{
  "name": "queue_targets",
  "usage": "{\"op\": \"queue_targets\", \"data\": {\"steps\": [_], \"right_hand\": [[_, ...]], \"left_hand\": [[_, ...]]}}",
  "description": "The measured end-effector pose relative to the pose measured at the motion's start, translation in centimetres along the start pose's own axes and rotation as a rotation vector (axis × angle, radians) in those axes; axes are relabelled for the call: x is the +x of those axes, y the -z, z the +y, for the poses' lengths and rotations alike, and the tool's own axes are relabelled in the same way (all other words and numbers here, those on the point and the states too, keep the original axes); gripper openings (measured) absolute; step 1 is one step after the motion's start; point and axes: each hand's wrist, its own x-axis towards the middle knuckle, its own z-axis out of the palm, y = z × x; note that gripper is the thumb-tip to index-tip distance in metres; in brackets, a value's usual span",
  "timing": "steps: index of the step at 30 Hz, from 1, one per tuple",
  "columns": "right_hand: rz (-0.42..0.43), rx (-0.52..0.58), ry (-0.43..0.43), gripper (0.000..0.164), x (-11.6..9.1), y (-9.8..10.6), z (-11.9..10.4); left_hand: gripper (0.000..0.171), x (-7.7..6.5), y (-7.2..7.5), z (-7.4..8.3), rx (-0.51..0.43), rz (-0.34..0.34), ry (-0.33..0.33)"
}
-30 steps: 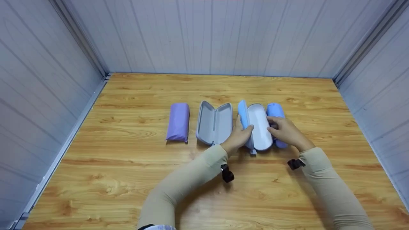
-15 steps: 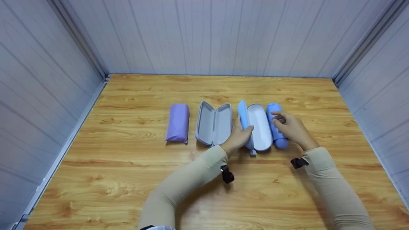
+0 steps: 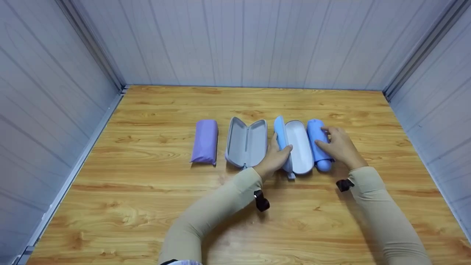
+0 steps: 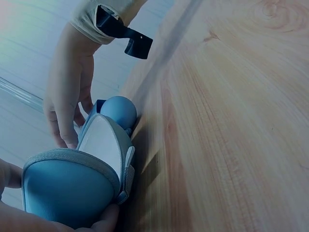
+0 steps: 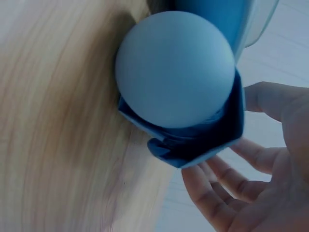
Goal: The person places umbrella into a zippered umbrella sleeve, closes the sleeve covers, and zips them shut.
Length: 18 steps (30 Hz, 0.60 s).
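Note:
My left hand (image 3: 273, 156) grips the raised lid of an open blue zip case (image 3: 300, 147), its thumb over the lid's edge. The case has a white lining with nothing in it. Right beside it lies a blue folded umbrella (image 3: 315, 137) with a rounded end (image 5: 176, 67) toward me. My right hand (image 3: 340, 145) is around the umbrella, thumb on the near-left side and fingers on the far-right side, as the right wrist view shows. In the left wrist view the blue lid (image 4: 70, 188) hides part of the umbrella and the right fingertips.
An open grey zip case (image 3: 255, 141) lies left of the blue case, close to my left wrist. Farther left is a purple wrapped, oblong packet (image 3: 205, 141). All of it rests on a wooden table (image 3: 147, 191) with pale panel walls (image 3: 235, 44) around it.
My right hand has left the blue case's right rim, lifted, and shifted right onto the umbrella. The umbrella's rounded end has turned slightly. My left hand stays on the lid.

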Motion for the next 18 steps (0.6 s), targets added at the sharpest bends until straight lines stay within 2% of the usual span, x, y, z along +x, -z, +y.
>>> {"op": "queue_targets", "data": {"steps": [7,18], "right_hand": [[-0.036,-0.029,-0.05,0.083,0.6,-0.3,0.2],[-0.115,0.064,-0.083,0.099,1.0,-0.4,1.0]], "left_hand": [[0.079,0.0,-0.1,0.1,0.001,0.015,0.003],[0.078,-0.1,-0.2,0.1,-0.012,0.021,0.017]]}}
